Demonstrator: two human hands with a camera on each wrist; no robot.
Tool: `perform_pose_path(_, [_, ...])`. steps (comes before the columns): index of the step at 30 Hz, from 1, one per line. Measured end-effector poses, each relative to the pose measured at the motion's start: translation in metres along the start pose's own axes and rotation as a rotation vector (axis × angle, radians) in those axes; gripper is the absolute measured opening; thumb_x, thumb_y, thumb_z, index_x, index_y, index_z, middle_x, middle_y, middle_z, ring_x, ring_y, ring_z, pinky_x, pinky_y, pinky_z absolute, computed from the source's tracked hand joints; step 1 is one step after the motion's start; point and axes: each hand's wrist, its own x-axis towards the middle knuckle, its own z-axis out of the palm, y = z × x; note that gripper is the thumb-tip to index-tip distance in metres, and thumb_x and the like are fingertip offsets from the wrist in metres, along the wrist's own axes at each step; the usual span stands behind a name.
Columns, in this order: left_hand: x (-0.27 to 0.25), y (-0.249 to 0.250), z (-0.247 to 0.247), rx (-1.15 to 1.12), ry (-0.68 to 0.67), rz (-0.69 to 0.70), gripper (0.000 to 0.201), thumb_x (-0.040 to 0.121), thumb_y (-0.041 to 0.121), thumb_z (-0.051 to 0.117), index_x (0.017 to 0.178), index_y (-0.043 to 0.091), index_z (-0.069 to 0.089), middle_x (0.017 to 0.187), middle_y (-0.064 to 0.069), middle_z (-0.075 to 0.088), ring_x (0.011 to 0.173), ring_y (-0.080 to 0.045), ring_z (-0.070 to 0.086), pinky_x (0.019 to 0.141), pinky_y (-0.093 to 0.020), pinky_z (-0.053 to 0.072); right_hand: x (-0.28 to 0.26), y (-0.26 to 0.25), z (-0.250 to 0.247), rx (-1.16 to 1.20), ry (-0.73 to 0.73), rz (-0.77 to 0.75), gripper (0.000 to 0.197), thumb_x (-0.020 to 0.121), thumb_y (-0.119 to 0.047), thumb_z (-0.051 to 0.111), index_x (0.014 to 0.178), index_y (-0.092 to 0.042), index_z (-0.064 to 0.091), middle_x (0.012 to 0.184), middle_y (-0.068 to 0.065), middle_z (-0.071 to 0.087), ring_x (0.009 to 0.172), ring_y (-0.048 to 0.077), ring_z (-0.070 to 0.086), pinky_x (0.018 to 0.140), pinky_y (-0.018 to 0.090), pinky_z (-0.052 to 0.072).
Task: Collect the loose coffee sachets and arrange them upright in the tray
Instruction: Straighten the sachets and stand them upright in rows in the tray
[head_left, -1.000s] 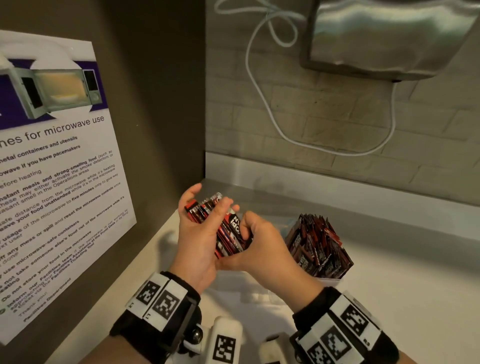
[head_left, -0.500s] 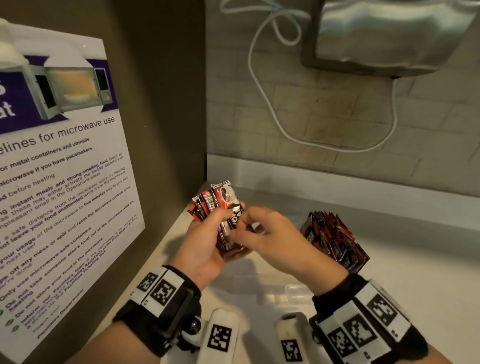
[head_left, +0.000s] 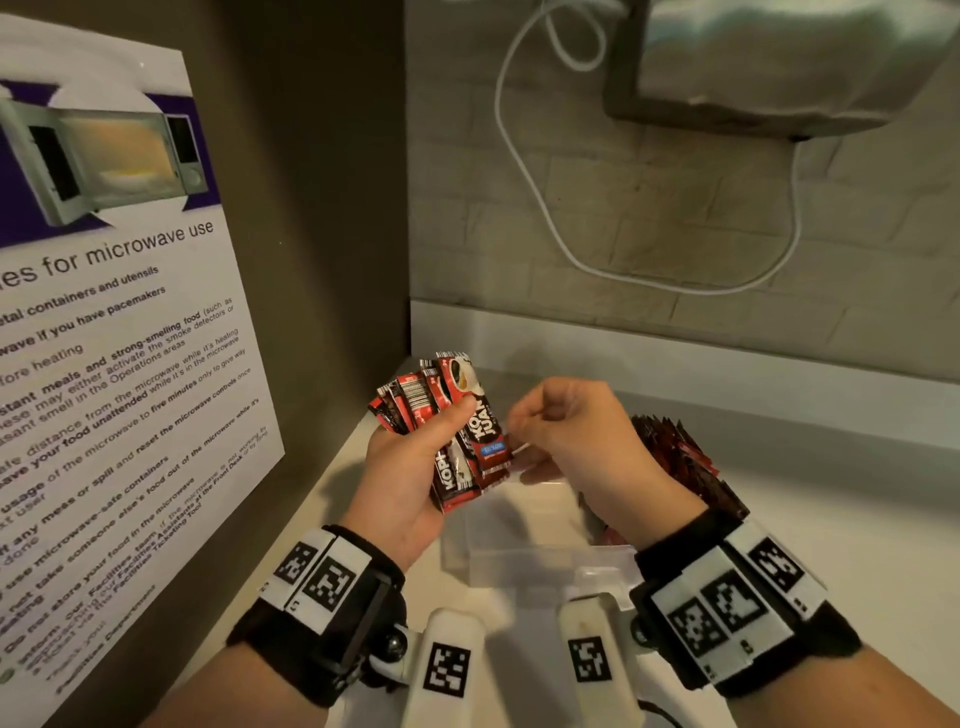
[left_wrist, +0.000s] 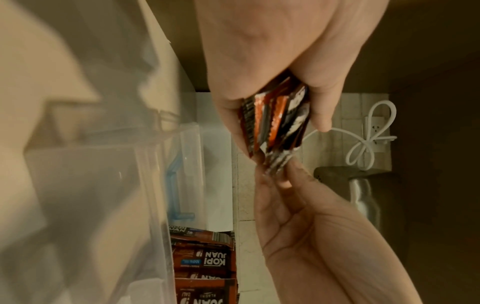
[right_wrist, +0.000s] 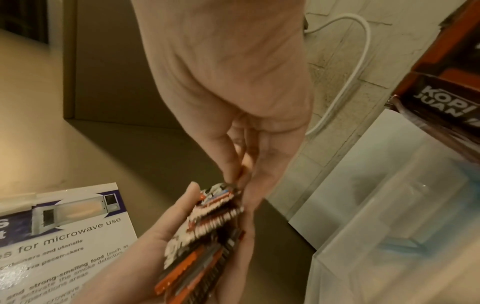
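The left hand (head_left: 410, 467) grips a fanned stack of sachets (head_left: 447, 426) over the table's left edge while the right hand (head_left: 566, 436) pinches one corner, so a tug could easily spill the rest short of the tray (head_left: 524, 561).

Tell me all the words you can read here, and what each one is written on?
"KOPI JUAN": on the coffee sachets that the left hand holds, and on those in the tray.
"for microwave use": heading on the wall poster.
"strong-smelling food": poster's small print; most other lines are too blurred.
Sachet barcodes and small blue label: unreadable.
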Motion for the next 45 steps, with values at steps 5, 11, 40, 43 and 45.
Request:
perform_pose_path(5, [-0.001, 0.001, -0.004, -0.013, 0.039, -0.006, 0.033, 0.083, 0.006, 0.068, 0.115, 0.009, 0.066, 0.1, -0.014, 0.073, 0.085, -0.029, 0.073, 0.06, -0.038, 0.06, 0.001, 0.0, 0.006, -0.084, -0.1, 0.052, 0.032, 0.076, -0.02, 0.079, 0.098, -0.009, 0.058, 0.083, 0.008, 0.066, 0.06, 0.018, 0.065, 0.049, 0.029, 0.052])
perform_pose_path(11, [0.0, 0.005, -0.013, 0.008, -0.018, -0.058, 0.029, 0.077, 0.031, 0.068, 0.101, 0.016, 0.068, 0.085, -0.005, 0.072, 0.075, -0.024, 0.07, 0.076, -0.062, 0.054, 0.009, 0.006, 0.005, 0.073, 0.16, -0.02, 0.024, 0.083, 0.001, 0.068, 0.076, -0.012, 0.049, 0.084, 0.023, 0.069, 0.063, 0.028, 0.065, 0.049, 0.033, 0.053])
perform_pose_path(40, [0.021, 0.001, -0.037, 0.263, -0.009, -0.251, 0.022, 0.083, 0.004, 0.066, 0.095, 0.022, 0.071, 0.075, -0.005, 0.065, 0.068, -0.019, 0.059, 0.064, -0.037, 0.048, 0.049, 0.048, 0.032, 0.199, 0.334, 0.241, 0.025, 0.09, 0.002, 0.05, 0.072, -0.015, 0.053, 0.085, 0.021, 0.065, 0.075, 0.038, 0.068, 0.068, 0.048, 0.059])
perform_pose_path(43, [0.027, -0.003, -0.045, 0.326, 0.104, -0.267, 0.021, 0.081, 0.009, 0.072, 0.096, 0.024, 0.069, 0.07, -0.003, 0.065, 0.063, -0.017, 0.061, 0.064, -0.035, 0.052, 0.05, 0.061, 0.043, 0.203, 0.33, 0.299, 0.026, 0.087, 0.003, 0.052, 0.069, -0.016, 0.049, 0.08, 0.017, 0.064, 0.073, 0.034, 0.067, 0.066, 0.048, 0.058])
perform_pose_path(45, [0.029, -0.005, -0.048, 0.354, 0.115, -0.29, 0.024, 0.083, 0.007, 0.067, 0.098, 0.026, 0.07, 0.074, -0.002, 0.065, 0.066, -0.016, 0.062, 0.065, -0.035, 0.052, 0.053, 0.069, 0.05, 0.18, 0.348, 0.308, 0.025, 0.085, 0.001, 0.054, 0.066, -0.016, 0.049, 0.082, 0.018, 0.066, 0.079, 0.036, 0.069, 0.072, 0.053, 0.058])
